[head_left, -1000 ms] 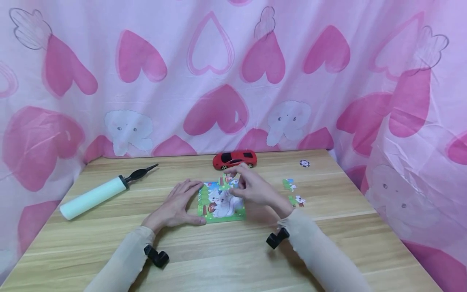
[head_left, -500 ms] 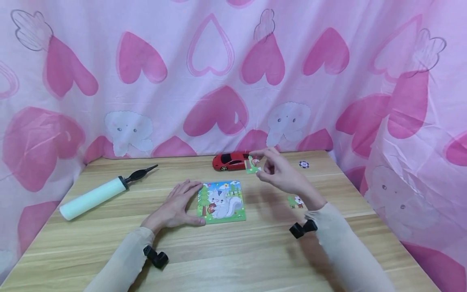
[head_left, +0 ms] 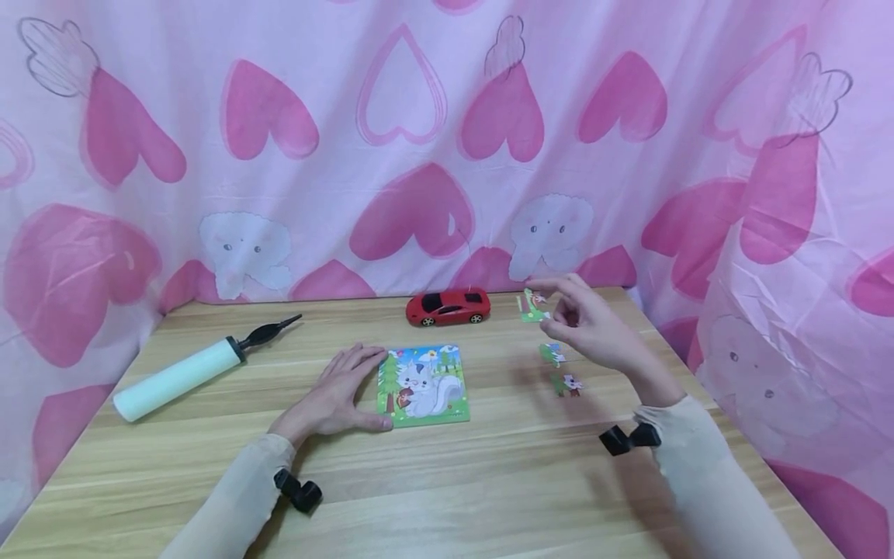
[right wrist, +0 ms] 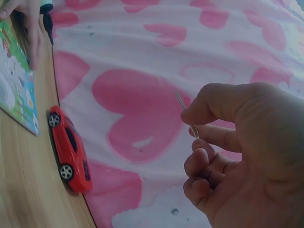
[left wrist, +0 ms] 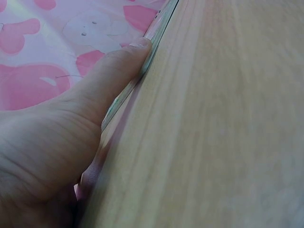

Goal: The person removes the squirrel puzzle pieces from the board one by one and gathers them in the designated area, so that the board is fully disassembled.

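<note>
A square jigsaw puzzle with a squirrel picture (head_left: 424, 388) lies flat on the wooden table (head_left: 433, 497). At its left side rests my left hand (head_left: 335, 397), thumb at the near corner and fingertips by the far one. In the left wrist view that thumb (left wrist: 118, 66) touches the puzzle's edge. My right hand (head_left: 594, 326) pinches a small green puzzle piece (head_left: 531, 306) above the table's far right part. The right wrist view shows this piece (right wrist: 179, 100) edge-on between thumb and fingers. Two loose puzzle pieces, one (head_left: 552, 355) behind the other (head_left: 567, 385), lie below that hand.
A red toy car (head_left: 448, 308) stands behind the puzzle, near the table's back edge. To the left lies a hand pump with a mint-green barrel (head_left: 181, 379) and black nozzle (head_left: 268, 332). A pink heart-print curtain (head_left: 412, 210) closes off the back and sides.
My right hand has carried the puzzle piece from over the puzzle to the right, past the car, uncovering the squirrel picture. The round chip at the back right is now hidden. My left hand stays put.
</note>
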A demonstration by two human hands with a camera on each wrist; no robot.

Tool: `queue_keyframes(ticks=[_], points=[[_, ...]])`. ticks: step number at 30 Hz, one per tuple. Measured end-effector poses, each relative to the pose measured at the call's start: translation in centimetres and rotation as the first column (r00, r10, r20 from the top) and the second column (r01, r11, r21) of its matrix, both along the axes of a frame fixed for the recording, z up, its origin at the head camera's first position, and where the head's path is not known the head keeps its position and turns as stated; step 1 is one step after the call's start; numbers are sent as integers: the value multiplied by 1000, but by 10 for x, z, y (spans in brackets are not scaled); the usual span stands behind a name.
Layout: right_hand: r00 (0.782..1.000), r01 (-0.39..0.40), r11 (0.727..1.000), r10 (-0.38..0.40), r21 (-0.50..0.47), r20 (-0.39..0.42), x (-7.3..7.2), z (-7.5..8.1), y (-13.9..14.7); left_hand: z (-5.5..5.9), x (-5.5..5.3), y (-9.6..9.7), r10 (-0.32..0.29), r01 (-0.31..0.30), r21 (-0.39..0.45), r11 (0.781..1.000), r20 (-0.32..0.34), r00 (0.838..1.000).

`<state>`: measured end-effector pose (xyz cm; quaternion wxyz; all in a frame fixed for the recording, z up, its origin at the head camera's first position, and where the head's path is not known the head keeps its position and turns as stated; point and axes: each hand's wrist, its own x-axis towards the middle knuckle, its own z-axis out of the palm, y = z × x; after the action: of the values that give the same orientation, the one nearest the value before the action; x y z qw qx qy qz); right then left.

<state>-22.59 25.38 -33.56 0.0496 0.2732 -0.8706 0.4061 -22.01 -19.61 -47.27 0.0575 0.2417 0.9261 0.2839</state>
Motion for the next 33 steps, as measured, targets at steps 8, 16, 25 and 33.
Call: queue_keyframes(ticks=[8,16,25,33], points=[[993,97,993,-92,69,-75,15,-4,30,-1,0,0,-1,1,5,1000,4,1000],[997,75,996,-75,57,-1,22,-22,47,-1,1,-2,1,-1,11,1000,0,1000],[999,-24,1000,25,-14,23,34,-52,70,1,-1,0,-8,8,4,1000,-1,1000],[991,-51,999,52,-15,119,42,-80,84,-1,-2,0,-4,4,0,1000,-1,1000]])
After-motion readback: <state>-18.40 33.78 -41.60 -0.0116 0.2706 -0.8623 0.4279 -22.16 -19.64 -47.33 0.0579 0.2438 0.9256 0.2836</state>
